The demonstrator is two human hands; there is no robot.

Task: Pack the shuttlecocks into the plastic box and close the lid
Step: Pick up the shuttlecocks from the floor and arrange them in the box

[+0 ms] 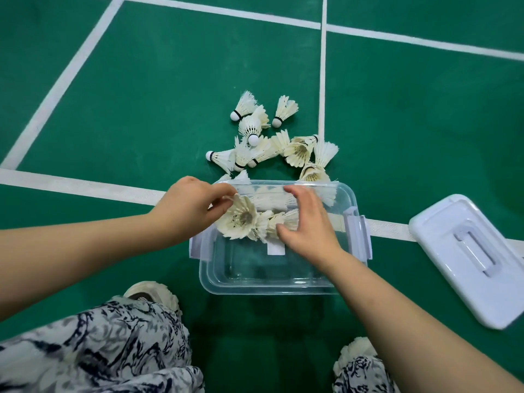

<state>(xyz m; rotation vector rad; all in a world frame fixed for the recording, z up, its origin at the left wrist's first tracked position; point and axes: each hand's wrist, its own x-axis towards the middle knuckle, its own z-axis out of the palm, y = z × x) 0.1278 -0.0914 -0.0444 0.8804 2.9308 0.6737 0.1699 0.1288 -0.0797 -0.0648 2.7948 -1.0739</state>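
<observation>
A clear plastic box (pixel 272 282) stands open on the green court floor in front of me, with several white feather shuttlecocks (pixel 266 205) lying in its far half. My left hand (pixel 188 208) pinches the feathers of one shuttlecock (pixel 241 218) over the box's far left corner. My right hand (pixel 307 219) is spread over shuttlecocks in the box, thumb and fingers around a bundle of them. A heap of loose shuttlecocks (pixel 272 140) lies on the floor just beyond the box. The white lid (pixel 470 256) lies handle up to the right.
White court lines (pixel 71 185) run under and around the box. My patterned trouser legs and light shoes (pixel 153 293) are at the bottom, close to the box's near edge. Two latch flaps (pixel 358 234) hang open at the box's sides.
</observation>
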